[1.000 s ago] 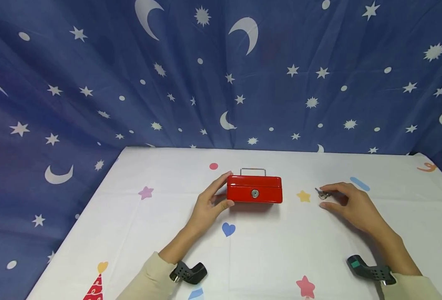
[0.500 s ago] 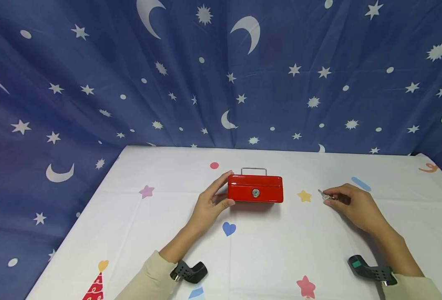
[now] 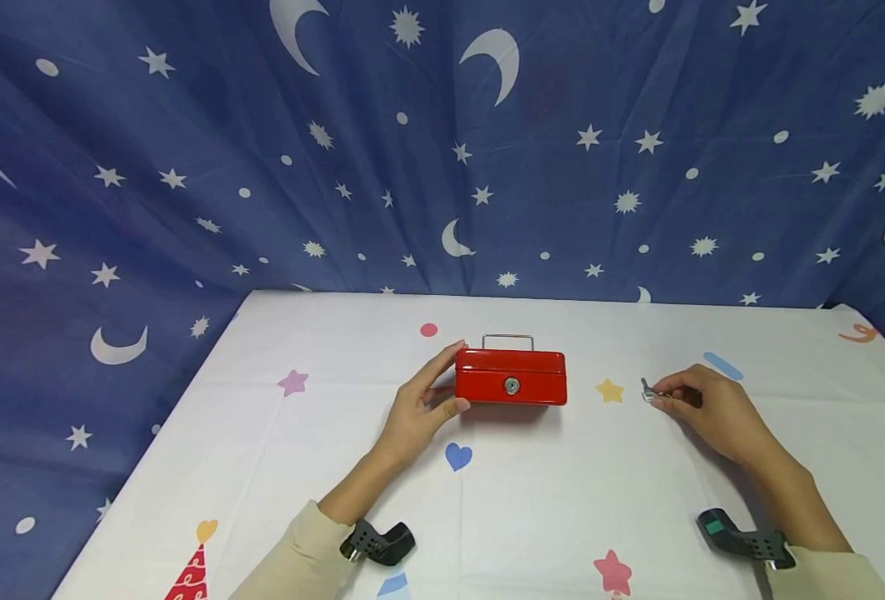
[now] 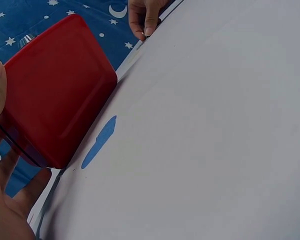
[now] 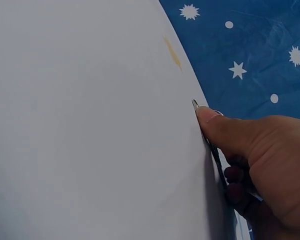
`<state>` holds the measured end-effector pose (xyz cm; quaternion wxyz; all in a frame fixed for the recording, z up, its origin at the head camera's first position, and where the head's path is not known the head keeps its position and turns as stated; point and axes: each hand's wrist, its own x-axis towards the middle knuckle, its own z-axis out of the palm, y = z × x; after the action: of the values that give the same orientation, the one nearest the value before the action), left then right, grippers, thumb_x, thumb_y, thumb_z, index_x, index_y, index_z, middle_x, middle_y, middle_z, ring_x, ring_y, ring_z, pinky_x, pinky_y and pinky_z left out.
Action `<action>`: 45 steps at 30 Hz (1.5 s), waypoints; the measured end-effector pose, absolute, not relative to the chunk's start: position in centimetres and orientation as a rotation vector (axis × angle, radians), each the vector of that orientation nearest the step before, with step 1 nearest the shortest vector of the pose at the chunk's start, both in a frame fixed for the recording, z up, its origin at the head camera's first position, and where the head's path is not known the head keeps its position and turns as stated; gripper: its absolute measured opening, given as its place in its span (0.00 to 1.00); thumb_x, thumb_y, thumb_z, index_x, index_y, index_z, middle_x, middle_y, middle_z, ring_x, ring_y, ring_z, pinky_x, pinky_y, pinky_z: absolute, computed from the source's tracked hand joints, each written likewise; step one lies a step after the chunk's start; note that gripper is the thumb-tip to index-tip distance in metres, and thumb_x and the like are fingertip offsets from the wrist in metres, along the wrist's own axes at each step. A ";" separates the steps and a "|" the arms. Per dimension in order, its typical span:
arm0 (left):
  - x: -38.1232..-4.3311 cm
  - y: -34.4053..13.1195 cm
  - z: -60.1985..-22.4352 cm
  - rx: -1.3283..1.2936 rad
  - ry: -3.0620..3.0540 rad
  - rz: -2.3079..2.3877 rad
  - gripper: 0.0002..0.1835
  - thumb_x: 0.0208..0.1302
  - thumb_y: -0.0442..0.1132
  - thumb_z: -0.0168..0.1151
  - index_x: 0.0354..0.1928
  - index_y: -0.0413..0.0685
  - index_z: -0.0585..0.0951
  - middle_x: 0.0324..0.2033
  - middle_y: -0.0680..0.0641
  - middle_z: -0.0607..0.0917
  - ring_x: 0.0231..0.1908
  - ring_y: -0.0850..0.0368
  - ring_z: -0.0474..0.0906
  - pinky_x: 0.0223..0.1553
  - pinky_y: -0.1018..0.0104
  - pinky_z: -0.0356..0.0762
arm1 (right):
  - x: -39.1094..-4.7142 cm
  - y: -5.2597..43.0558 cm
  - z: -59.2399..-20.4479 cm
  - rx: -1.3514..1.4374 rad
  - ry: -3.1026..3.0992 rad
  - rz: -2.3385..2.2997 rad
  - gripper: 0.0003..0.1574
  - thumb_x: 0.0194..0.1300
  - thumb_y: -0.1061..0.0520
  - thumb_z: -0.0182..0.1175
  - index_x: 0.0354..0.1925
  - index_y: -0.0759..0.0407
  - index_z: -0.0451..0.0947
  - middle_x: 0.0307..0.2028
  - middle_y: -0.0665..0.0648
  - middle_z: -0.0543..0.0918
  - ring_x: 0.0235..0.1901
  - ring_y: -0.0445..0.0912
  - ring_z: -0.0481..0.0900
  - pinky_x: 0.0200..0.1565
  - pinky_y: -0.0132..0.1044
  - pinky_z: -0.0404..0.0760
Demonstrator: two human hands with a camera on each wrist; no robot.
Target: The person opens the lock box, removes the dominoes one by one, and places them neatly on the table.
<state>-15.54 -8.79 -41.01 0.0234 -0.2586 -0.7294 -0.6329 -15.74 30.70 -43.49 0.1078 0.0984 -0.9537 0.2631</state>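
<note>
A small red cash box (image 3: 512, 379) with a round front lock (image 3: 512, 386) and a raised wire handle (image 3: 508, 337) stands closed on the table. My left hand (image 3: 417, 412) grips its left end, thumb at the front corner and fingers reaching toward the back. In the left wrist view, the red box (image 4: 62, 92) hides part of those fingers. To the right of the box, my right hand (image 3: 712, 414) pinches small metal keys (image 3: 648, 392) between thumb and fingers, close above the cloth. In the right wrist view, a metal tip (image 5: 195, 104) sticks out beyond the thumb.
A white cloth with printed shapes covers the table (image 3: 547, 492). Behind it and on the left hangs a blue curtain (image 3: 382, 158) with moons and stars. Each wrist wears a black strapped camera, such as the left one (image 3: 378, 544).
My right thumb and fingers have closed together on the keys, which have turned in the grasp. The box and my left hand have stayed in place.
</note>
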 end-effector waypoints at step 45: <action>-15.5 -8.9 -41.0 -0.807 -2.256 -1.973 0.39 0.55 0.22 0.64 0.70 0.41 0.63 0.68 0.43 0.65 0.67 0.47 0.60 0.59 0.44 0.68 | -14.7 27.7 -39.6 0.424 -2.679 1.101 0.07 0.61 0.58 0.66 0.32 0.49 0.77 0.37 0.47 0.86 0.36 0.34 0.79 0.34 0.27 0.71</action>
<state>-15.51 -8.85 -41.03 0.0189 -0.2598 -0.7267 -0.6357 -14.67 27.74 -39.60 0.1068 0.1441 -0.9100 0.3739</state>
